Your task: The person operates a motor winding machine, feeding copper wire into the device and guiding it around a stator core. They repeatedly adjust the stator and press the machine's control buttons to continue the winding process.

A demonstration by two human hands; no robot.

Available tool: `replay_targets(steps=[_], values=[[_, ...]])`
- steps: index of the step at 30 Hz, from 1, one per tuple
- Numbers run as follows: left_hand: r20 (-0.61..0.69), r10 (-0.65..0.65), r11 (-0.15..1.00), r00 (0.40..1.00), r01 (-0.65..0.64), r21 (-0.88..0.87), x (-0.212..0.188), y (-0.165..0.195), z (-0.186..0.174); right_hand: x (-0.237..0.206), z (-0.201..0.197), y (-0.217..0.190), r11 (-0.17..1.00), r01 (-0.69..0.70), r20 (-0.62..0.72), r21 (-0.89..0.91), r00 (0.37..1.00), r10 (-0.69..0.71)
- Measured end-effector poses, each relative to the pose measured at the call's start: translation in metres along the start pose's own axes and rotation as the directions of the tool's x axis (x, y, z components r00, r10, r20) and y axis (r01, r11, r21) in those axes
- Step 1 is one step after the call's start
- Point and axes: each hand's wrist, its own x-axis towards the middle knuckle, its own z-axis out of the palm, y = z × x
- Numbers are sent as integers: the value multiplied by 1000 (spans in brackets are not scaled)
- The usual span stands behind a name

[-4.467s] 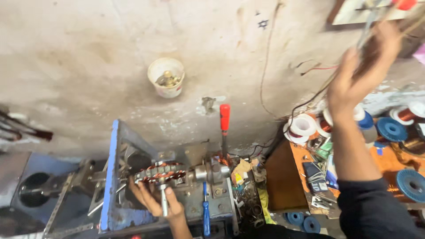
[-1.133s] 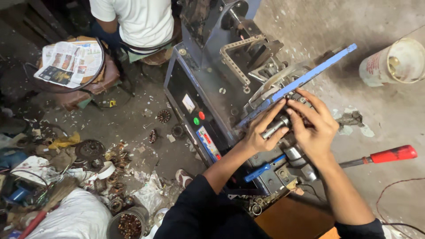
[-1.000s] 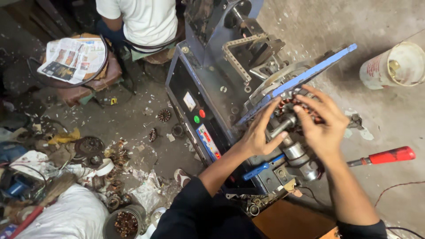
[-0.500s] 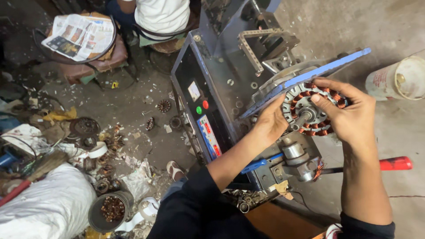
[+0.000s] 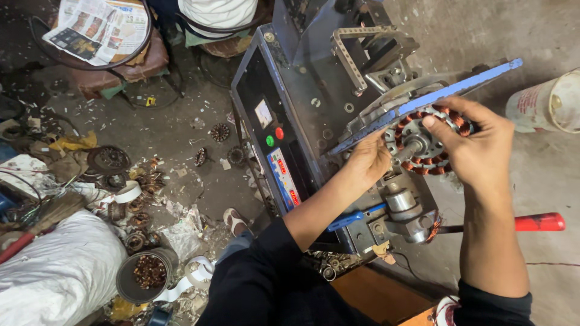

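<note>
The grey winding machine (image 5: 314, 102) fills the middle of the view, and everything here is placed from it. Over its near right corner, just under the slanted blue plate (image 5: 435, 96), the right hand (image 5: 477, 151) grips a round motor stator (image 5: 423, 142) ringed with copper coils, fingers curled over its top rim and the thumb pressed on its face. The left hand (image 5: 368, 160) comes in from the machine's front side and closes its fingers around the short metal shaft (image 5: 406, 151) that sticks out of the stator's centre. That shaft's long axis runs on a slant, from the stator down toward the steel chuck (image 5: 402, 202) bolted at the machine's near edge — stator above, chuck below, the two apart with the left fingers between them. The right hand carries the disc itself; the left is the nearer one to the chuck. Past the chuck, off the machine's near right side, a red-handled lever (image 5: 538, 222) lies along the concrete floor, and a pale plastic tub (image 5: 547, 102) stands beyond the plate's far end. On the machine's front panel sit a red button (image 5: 279, 133) and a green button (image 5: 269, 140). To the machine's left the ground is littered with scrap — a dark bucket (image 5: 142, 274) of copper windings, a white sack (image 5: 54, 271), and a folded newspaper (image 5: 99, 24) on a stool.
</note>
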Motion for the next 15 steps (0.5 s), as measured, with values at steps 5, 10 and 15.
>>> replay_targets(steps=[5,10,15], values=[[-47,-12,1000,999,13,27,-5,2,4,4,1,-7,1000,-13,22,3,1000,13],[-13,-53,998,999,52,-25,-7,5,12,6,4,-15,998,42,41,-55,998,-40],[-5,-74,996,997,74,43,-15,8,27,2,5,-24,983,141,44,-119,990,-136]])
